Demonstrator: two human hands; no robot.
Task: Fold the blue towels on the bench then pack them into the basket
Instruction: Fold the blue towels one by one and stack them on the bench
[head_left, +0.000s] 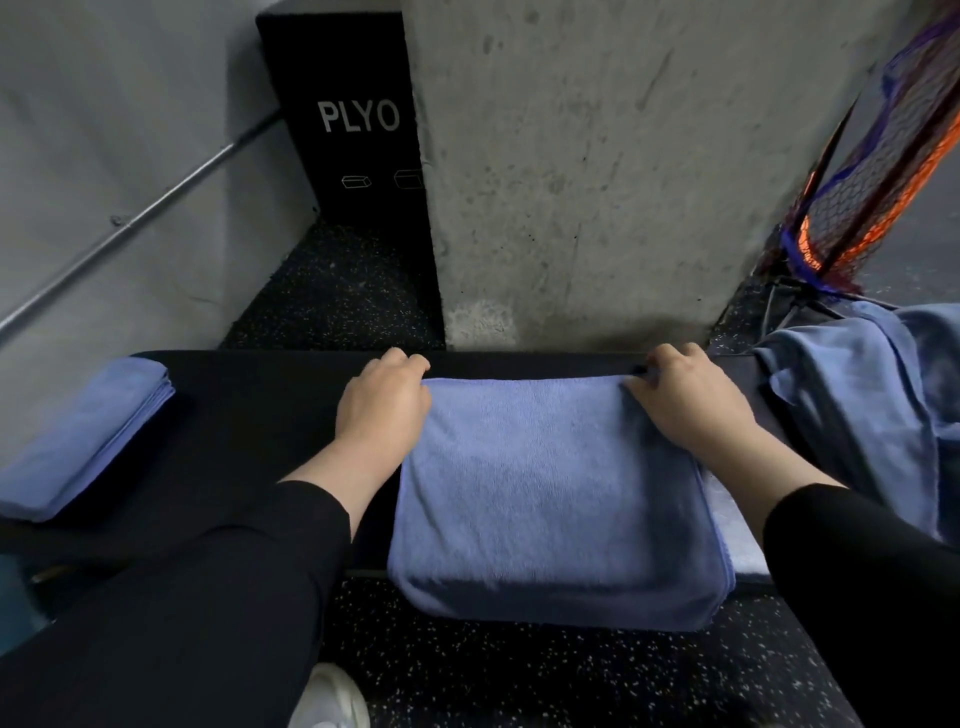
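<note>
Grip-wise, left hand (382, 402) and right hand (685, 402) both pinch the far corners of the folded towel (550, 499) lying on the tabletop (260, 410). Its near edge overhangs, so one tug could slide it off.

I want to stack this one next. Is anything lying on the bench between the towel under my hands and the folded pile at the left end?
Nothing visible. The towel held at its far corners by the left hand and right hand and the folded pile have only bare bench between them. The left forearm crosses above part of it.
</note>
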